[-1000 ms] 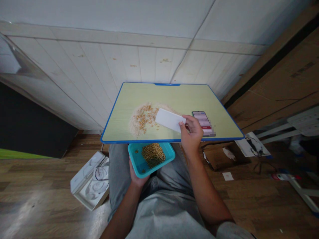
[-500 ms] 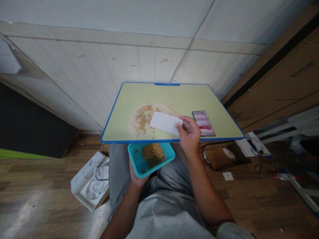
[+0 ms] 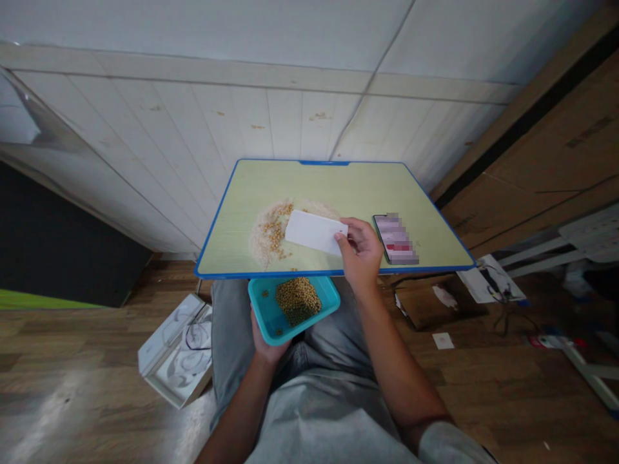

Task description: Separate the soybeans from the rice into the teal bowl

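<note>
My right hand point(image 3: 360, 251) pinches a flat white card point(image 3: 314, 232) by its right end, laid over a heap of white rice mixed with yellow beans point(image 3: 273, 231) on a small green table with a blue rim point(image 3: 333, 274). My left hand point(image 3: 265, 345) grips the underside of a teal tray point(image 3: 271, 316) held just below the table's near edge, above my lap. A pile of beans point(image 3: 298, 299) lies in the tray.
A phone with a lit screen point(image 3: 395, 238) lies on the table right of my right hand. An open white box point(image 3: 176, 351) sits on the wooden floor at left. Cardboard, papers and cables lie at right. A white panelled wall stands behind the table.
My right hand has slid the white card leftward over the rice and bean heap. The teal tray and my left hand have stayed where they were.
</note>
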`<state>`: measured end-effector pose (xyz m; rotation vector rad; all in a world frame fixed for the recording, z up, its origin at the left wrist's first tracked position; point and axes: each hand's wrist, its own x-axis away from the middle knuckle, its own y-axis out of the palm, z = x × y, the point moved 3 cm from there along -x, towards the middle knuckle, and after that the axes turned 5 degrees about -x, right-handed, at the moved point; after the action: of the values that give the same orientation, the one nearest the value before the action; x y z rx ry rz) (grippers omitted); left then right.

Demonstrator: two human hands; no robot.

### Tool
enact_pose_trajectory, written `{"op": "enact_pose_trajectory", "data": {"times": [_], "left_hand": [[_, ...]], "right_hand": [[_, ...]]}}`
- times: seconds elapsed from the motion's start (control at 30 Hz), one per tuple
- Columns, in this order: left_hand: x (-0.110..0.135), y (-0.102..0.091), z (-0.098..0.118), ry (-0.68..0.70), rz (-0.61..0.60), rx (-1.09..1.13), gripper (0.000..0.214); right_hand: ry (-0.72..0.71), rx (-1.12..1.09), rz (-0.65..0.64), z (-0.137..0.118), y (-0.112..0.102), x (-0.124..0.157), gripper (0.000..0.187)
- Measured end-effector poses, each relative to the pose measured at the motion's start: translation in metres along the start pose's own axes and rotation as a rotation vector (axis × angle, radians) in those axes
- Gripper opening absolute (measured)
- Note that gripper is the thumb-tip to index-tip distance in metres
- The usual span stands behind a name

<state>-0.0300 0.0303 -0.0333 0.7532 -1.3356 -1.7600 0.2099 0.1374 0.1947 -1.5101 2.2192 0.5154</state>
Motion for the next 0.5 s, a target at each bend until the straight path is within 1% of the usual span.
{"op": "enact_pose_trajectory", "data": {"times": [0.27,0.4,0.5], "left_hand": [[0.001,-0.010,0.000,0.016,0.073,-0.046,0.084],[0.000,-0.013,0.000,0.001,0.057,-0.023,0.082],[-0.001,-0.011,0.000,0.005,0.023,0.002,0.084]], "right_hand": [[0.013,-0.051,-0.093,0.006,0.029,-0.014,0.019],[0.006,-0.032,-0.137,0.005,0.030,-0.014,0.017],[-0.020,-0.016,-0.114,0.003,0.026,-0.014,0.015]]}}
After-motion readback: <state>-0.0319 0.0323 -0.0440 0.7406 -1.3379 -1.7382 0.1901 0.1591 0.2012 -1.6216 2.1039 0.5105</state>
